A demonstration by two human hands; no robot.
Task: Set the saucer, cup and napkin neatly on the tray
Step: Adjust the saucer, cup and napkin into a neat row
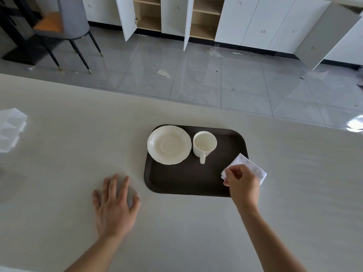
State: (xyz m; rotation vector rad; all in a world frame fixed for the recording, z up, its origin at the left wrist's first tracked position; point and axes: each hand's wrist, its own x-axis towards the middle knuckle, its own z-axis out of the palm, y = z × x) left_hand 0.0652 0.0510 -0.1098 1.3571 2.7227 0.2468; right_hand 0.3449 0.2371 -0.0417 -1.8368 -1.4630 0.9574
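Two hands: left hand (115, 201) flat, fingers spread; right hand (242, 183) pinching napkin (253, 167) over tray (186, 179).

Even, soft daylight, moderately bright — glare patch on the glossy floor tiles (355, 123) at right edge, faint sheen on the pale tabletop (78, 134) at left, soft short shadows only; wide-angle bowing toward frame edges, cabinets (255, 22) along the top leaning, slight overall softness, centre sharpest.

Grey tiled floor (196, 79), open white cabinets (176, 14), chair (64, 22), possibly scattered litter.
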